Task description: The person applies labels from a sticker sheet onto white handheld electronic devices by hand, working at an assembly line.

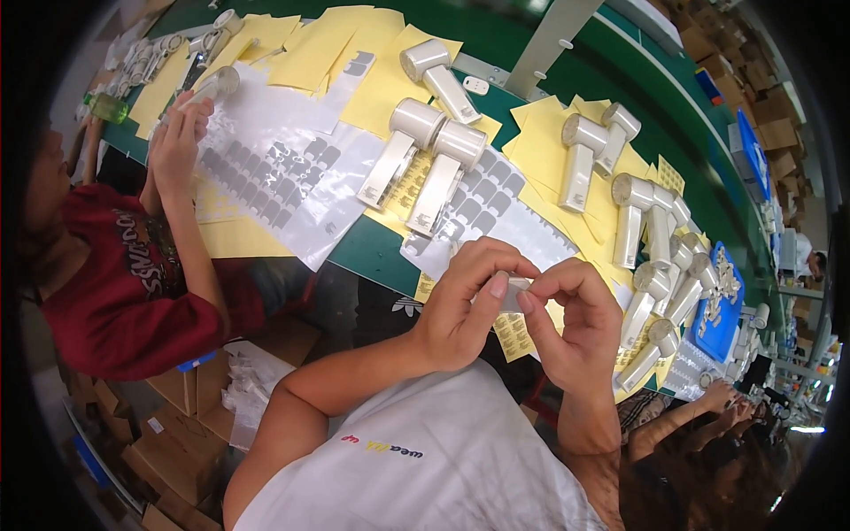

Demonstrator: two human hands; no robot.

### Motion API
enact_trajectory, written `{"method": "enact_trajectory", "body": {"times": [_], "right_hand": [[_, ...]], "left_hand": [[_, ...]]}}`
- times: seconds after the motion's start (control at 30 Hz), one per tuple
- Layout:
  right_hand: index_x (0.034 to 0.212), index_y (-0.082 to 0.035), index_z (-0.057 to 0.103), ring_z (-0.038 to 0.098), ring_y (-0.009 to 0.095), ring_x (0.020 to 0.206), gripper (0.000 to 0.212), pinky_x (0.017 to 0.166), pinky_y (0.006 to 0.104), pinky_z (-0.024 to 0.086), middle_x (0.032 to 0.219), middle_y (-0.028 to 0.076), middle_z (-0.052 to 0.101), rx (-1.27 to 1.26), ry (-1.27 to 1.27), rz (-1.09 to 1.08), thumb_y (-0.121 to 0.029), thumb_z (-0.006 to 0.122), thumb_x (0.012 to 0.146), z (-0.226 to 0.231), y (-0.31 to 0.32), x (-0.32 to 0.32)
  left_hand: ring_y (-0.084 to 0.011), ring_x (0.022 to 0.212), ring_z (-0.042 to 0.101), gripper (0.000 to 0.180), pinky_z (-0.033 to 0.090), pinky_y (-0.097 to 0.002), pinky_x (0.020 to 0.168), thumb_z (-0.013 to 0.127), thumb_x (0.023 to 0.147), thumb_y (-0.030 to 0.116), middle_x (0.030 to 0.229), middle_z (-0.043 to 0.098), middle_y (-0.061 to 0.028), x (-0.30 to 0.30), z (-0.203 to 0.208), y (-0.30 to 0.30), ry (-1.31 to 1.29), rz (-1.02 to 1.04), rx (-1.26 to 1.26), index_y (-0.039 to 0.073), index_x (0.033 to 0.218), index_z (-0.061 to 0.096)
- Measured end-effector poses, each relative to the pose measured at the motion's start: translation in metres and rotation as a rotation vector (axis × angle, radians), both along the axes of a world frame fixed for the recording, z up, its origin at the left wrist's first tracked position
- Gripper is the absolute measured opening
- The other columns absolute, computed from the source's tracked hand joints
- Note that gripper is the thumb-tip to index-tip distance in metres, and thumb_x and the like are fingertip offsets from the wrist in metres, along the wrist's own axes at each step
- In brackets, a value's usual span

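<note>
Between the fingertips of both hands is a small flat grey-white piece [513,296], partly covered by the thumbs. My left hand [467,305] pinches its left side, and my right hand [577,329] has thumb and forefinger closed at its right edge. Just beyond my hands lies a clear sheet with rows of grey stickers [484,200]. On the table past it rest white handheld devices with round drum-shaped heads, the closest one [440,186] lying with its handle toward me. A yellow label sheet [513,338] shows below my hands.
Several more white devices [651,208] lie on yellow sheets [547,133] to the right, near a blue tray [719,305] of small parts. At left, a person in a red shirt [133,283] holds a similar device. A metal post [558,40] rises behind. Cardboard boxes [173,451] stand lower left.
</note>
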State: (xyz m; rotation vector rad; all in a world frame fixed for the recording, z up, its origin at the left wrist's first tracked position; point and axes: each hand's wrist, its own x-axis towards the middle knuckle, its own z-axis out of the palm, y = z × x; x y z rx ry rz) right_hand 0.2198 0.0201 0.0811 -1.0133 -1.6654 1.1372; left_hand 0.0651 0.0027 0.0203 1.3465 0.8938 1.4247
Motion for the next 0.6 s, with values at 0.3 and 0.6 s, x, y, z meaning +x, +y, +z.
{"method": "enact_trajectory", "body": {"times": [0.3, 0.6], "right_hand": [[0.100, 0.003, 0.061, 0.062, 0.008, 0.072, 0.014, 0.070, 0.0217, 0.049, 0.076, 0.003, 0.063, -0.037, -0.077, -0.077, 0.006, 0.069, 0.089, 0.009, -0.001, 0.005], [0.110, 0.002, 0.060, 0.057, 0.013, 0.084, 0.018, 0.079, 0.0248, 0.048, 0.096, 0.007, 0.061, -0.072, -0.049, -0.107, -0.003, 0.066, 0.094, -0.023, -0.003, 0.017]], "left_hand": [[-0.0289, 0.109, 0.052, 0.030, 0.039, -0.0373, 0.100, 0.037, 0.103, 0.013, 0.116, 0.055, -0.0165, 0.002, -0.004, -0.007, 0.202, -0.028, 0.101, -0.004, 0.119, 0.055], [-0.0288, 0.112, 0.049, 0.045, 0.037, -0.0379, 0.103, 0.028, 0.107, 0.031, 0.116, 0.052, -0.0158, -0.003, -0.003, -0.001, 0.194, -0.047, 0.067, -0.002, 0.122, 0.055]]}}
